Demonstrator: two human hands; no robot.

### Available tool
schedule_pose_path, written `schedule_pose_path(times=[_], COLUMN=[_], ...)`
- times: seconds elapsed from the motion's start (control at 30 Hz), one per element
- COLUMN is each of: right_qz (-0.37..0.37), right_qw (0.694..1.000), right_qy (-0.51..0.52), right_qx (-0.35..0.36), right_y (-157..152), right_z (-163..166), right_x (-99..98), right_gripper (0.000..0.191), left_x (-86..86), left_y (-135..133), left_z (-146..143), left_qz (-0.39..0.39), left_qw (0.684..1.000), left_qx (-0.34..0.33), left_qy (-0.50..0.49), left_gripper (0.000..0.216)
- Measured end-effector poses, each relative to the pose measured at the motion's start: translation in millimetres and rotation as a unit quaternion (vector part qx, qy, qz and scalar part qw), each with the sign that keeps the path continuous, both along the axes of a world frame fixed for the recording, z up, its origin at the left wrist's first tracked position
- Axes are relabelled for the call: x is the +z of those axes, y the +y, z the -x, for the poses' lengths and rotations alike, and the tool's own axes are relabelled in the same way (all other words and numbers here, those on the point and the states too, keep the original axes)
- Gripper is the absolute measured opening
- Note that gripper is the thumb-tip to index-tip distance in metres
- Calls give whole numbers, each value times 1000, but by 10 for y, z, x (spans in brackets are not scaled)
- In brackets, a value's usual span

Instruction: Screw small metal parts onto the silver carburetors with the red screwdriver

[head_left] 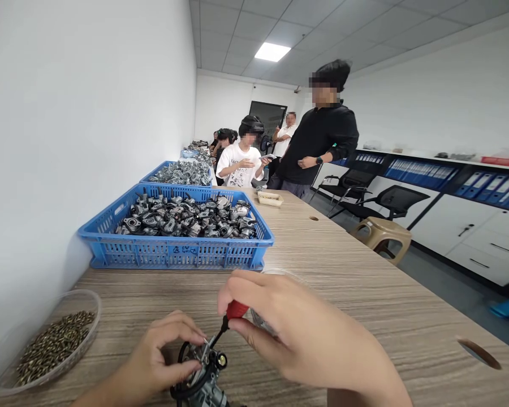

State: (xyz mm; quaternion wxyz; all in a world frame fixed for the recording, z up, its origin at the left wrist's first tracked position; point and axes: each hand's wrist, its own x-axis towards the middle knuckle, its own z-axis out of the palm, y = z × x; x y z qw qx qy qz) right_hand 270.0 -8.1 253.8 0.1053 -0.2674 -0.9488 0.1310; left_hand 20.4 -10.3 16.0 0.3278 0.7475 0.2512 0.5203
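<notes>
A small metal carburetor (pixel 206 387) with black parts rests at the near edge of the view. My left hand (pixel 163 353) is closed around its upper part, thumb and fingers on opposite sides. In my right hand (pixel 280 319) is a screwdriver (pixel 236 310) with a red and black handle, gripped between thumb and fingers. Its dark shaft slants down to the left and meets the top of the carburetor near my left fingertips. What lies exactly under the tip is too small to tell. Part of a clear container (pixel 261 322) shows behind my right hand.
A clear tub (pixel 94 333) of small brass-coloured screws stands at left. Beyond my hands, a blue crate (pixel 182 249) holds many carburetors, with another blue crate (pixel 161 165) behind. A cream tray (pixel 270 202) sits farther along the wooden table (pixel 365 316). Several people are beyond.
</notes>
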Motion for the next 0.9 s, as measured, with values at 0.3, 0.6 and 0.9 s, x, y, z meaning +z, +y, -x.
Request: schedule_pose_path(times=[0.3, 0.6, 0.9], right_qz=[-41, -74, 7], right_qw=[994, 992, 999], right_qy=[-4, -26, 10], right_qx=[-100, -97, -32], right_y=[18, 23, -76], right_z=[22, 91, -58], right_x=[-42, -84, -20], right_gripper=[21, 18, 31], left_x=[13, -64, -53], left_y=[-6, 34, 82], left_z=[-2, -30, -26], left_qz=[1, -13, -41], left_qw=[1000, 1000, 999], left_qx=[5, 1, -12], left_qy=[2, -3, 5], left_gripper=[22, 23, 24])
